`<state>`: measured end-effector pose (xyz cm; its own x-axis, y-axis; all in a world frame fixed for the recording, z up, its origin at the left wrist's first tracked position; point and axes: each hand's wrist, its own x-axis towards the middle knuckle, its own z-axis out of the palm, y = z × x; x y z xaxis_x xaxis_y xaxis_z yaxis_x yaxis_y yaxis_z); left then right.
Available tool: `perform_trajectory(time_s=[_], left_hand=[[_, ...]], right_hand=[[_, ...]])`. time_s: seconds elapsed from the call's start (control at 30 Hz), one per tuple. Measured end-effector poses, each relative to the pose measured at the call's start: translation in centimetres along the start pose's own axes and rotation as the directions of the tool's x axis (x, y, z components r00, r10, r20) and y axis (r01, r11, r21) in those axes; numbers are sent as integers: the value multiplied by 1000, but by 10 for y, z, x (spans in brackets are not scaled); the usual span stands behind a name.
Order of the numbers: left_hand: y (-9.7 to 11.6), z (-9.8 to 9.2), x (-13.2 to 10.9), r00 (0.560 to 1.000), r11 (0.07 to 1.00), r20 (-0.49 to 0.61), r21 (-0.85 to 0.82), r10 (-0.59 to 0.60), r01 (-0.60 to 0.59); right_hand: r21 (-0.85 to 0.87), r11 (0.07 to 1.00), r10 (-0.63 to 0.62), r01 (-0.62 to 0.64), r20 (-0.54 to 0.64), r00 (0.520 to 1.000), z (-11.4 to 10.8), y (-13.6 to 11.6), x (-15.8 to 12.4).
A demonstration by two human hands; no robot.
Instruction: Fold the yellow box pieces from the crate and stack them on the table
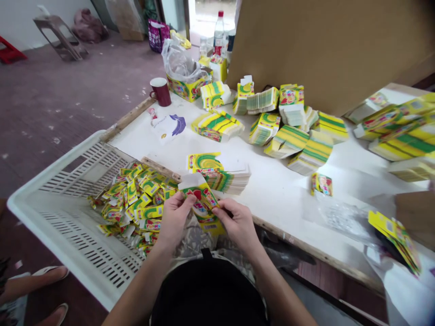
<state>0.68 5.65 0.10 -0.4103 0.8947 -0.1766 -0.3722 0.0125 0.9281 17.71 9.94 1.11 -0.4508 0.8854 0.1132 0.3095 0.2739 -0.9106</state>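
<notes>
Between my two hands, over my lap at the table edge, is a small yellow and green printed carton with a white flap standing up at its top. My left hand pinches its left side, thumb on the front. My right hand grips the right edge between thumb and fingers. Just beyond the carton, a fanned stack of flat cartons lies on the white table. To my left, a white plastic crate holds a heap of small yellow cartons.
Bundles of flat cartons stand across the table's back, with more stacks at the right. A maroon mug sits at the far left corner. A clear plastic bag lies at right. Another person's feet show beside the crate.
</notes>
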Motion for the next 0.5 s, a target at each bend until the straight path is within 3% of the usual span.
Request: perform_trajectory(time_s=[0.07,0.13,0.17,0.23,0.3,0.33,0.37,0.43,0.5], left_hand=[[15,-11,5,996,996,70,63,63,-68],[31,-20,7,971,968,220,209,95,-142],[37,-22,7,950,934,308,321,54,-157],[42,-21,5,874,814,467,556,-136,-170],[39,-15,0,785,703,544,681,-297,-205],[35,-10,-2,773,678,548,702,-320,-217],[30,-7,-5,787,668,534,711,-309,-220],[20,0,-10,872,639,436,740,-222,-208],[10,4,-15,919,587,374,775,-127,-234]], right_hand=[[-147,986,-78,82,33,996,-8,-1,2],[-308,925,-198,221,107,974,-15,-4,3],[-356,884,-263,304,158,952,-17,-6,3],[-372,813,-376,447,249,892,-19,-10,2],[-354,781,-441,514,269,856,-19,-14,-1],[-357,787,-452,504,223,864,-18,-14,-4],[-359,812,-442,460,135,887,-18,-14,-6],[-291,910,-335,294,-102,937,-15,-11,-11],[-46,995,-99,91,-206,974,-8,-6,-13]])
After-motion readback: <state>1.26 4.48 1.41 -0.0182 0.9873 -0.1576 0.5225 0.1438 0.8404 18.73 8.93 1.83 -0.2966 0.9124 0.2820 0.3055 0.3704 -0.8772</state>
